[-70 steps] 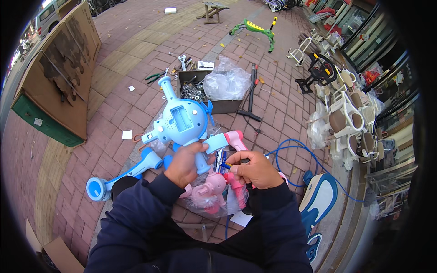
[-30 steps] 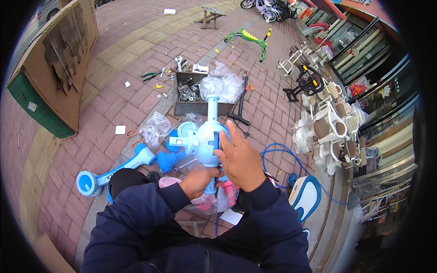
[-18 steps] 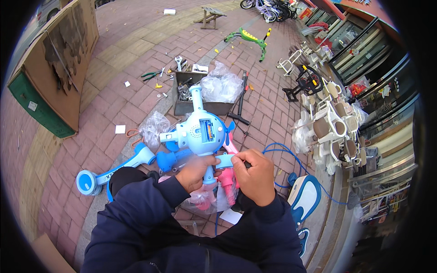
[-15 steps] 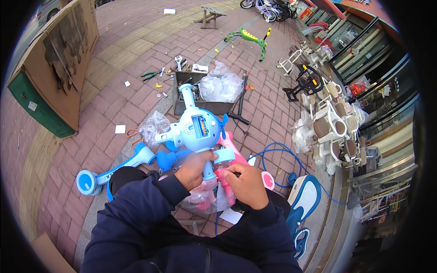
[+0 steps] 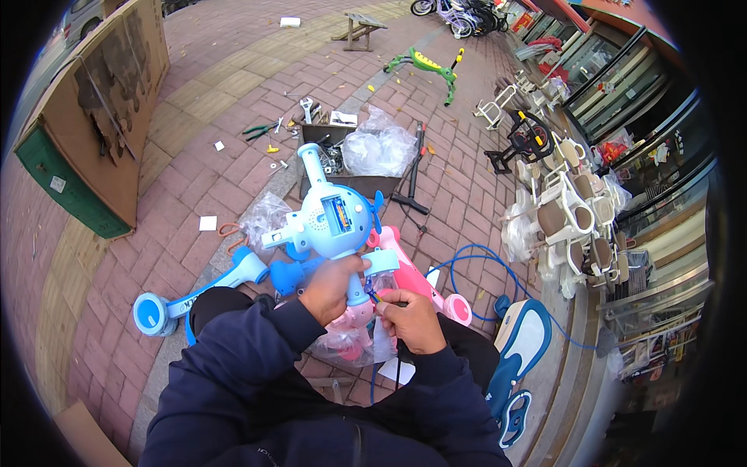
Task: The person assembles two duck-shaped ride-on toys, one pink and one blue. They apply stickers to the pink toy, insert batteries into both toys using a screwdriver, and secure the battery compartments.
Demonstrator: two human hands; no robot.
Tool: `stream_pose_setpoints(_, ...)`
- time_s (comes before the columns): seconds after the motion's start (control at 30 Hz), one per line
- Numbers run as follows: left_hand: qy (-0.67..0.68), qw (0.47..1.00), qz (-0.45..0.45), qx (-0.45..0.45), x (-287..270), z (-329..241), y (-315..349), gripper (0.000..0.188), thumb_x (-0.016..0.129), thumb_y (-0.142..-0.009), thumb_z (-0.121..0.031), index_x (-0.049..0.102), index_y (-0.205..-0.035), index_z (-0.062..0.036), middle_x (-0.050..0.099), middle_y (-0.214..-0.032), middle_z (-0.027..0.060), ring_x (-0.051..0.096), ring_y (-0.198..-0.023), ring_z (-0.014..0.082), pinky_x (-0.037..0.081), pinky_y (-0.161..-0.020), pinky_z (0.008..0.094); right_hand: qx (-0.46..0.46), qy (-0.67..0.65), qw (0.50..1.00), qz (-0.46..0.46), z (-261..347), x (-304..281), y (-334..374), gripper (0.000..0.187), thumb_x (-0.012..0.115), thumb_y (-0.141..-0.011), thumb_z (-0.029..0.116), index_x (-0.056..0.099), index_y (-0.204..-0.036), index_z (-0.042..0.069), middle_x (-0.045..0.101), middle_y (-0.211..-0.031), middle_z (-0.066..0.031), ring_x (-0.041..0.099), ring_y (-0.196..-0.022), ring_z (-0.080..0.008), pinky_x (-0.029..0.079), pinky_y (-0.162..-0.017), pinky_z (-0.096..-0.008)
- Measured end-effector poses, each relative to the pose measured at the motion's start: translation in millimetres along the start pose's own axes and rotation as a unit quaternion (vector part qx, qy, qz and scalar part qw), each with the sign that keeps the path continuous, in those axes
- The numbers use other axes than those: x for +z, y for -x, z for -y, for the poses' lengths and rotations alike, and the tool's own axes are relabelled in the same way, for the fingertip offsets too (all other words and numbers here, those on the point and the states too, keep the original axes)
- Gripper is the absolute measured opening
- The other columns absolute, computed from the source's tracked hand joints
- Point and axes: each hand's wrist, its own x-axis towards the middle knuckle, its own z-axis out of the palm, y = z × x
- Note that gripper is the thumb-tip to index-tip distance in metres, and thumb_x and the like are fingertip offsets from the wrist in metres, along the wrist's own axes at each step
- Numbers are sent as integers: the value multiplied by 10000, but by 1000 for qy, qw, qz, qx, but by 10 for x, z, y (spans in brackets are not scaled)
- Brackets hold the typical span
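My left hand (image 5: pixel 327 289) is wrapped round the lower stem of a light-blue plastic toy handlebar unit (image 5: pixel 317 212), held up in front of me. Its round body has an uncovered battery bay (image 5: pixel 339 215) with batteries inside, and tubes stick out from it. My right hand (image 5: pixel 415 323) is closed in a pinch beside the lower end of that stem. Between its fingertips is a small, thin, multicoloured bit (image 5: pixel 373 296), too small to name. A light-blue curved piece (image 5: pixel 381 261) sits just right of the stem. Below the hands lie pink plastic parts (image 5: pixel 357 315), partly in clear plastic wrap.
A blue plastic toy arm (image 5: pixel 222 280) lies left, a pink one (image 5: pixel 412 274) right. Ahead stands a toolbox (image 5: pixel 373 185) with a plastic bag, a pump (image 5: pixel 412 175) beside it. A large cardboard box (image 5: pixel 117 117) is left; a blue hose (image 5: pixel 482 261) and child seats (image 5: pixel 572 218) are right.
My right hand has come off a pink ribbed grip and now pinches the small multicoloured bit, slightly lower. The blue unit has shifted slightly left in my left hand.
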Motion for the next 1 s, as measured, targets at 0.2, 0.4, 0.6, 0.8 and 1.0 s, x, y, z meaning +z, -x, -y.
stream_pose_setpoints(0.2, 21, 1000, 15, 3, 145, -89, 127, 279, 685, -915, -66, 605, -1180, -25, 624, -1061, 82, 650, -880, 191, 585, -734, 319, -141, 16, 990, 25, 314, -71, 275, 194, 718, -940, 78, 673, -1100, -22, 684, -865, -52, 622, -679, -89, 499, -599, -239)
stream_pose_setpoints(0.4, -2, 1000, 0, 9, 69, 16, 59, 256, 651, -918, -35, 624, -1172, -21, 649, -1060, 67, 666, -848, 187, 581, -755, 294, -291, 136, 947, 17, 539, 86, 262, 293, 723, -907, 47, 653, -1185, -14, 686, -882, -45, 623, -776, -118, 509, -727, -273)
stream_pose_setpoints(0.6, -24, 998, 52, -8, -95, 150, -83, 309, 638, -933, -19, 619, -1240, 1, 686, -1115, 84, 675, -930, 169, 571, -766, 300, -343, 203, 917, 0, 833, 156, 224, 306, 738, -895, 59, 658, -1188, 26, 708, -871, -69, 651, -779, -132, 521, -734, -289)
stream_pose_setpoints(0.8, -19, 1000, 22, 7, 63, 93, 59, 322, 616, -858, 68, 651, -1167, -15, 674, -1055, 61, 662, -940, 180, 529, -815, 315, -429, 263, 856, -116, 1012, 286, -28, 247, 765, -883, 78, 661, -1102, 30, 710, -856, -92, 654, -713, -161, 526, -675, -309)
stream_pose_setpoints(1.0, -21, 998, 43, -27, 121, 73, 132, 292, 679, -952, -55, 638, -1241, -69, 694, -1134, 50, 690, -974, 186, 569, -804, 341, -509, 341, 777, -146, 965, 443, -388, 207, 782, -842, 72, 672, -1017, 56, 720, -905, -121, 708, -774, -300, 549, -661, -377)
